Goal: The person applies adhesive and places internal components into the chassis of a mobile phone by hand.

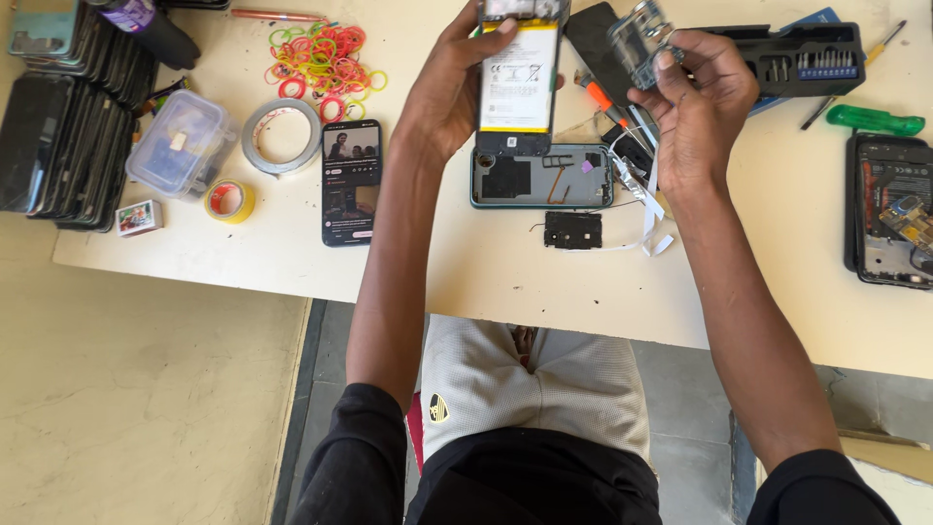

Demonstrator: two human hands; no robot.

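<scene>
Top centre, left hand (452, 92) grips the opened white-battery phone (518, 83); right hand (695, 97) pinches a clear part (639, 44) (steady both, I'd say).

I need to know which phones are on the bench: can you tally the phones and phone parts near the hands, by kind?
Opened phone with battery showing, in the left hand: 1
Green back shell: 1
Phone with lit screen: 1
Opened phone at the table's right edge: 1
Small black cover plate: 1
Total: 5

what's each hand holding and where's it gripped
Left hand: opened phone, gripped along its left edge. Right hand: small clear part, pinched at its lower end.
</scene>
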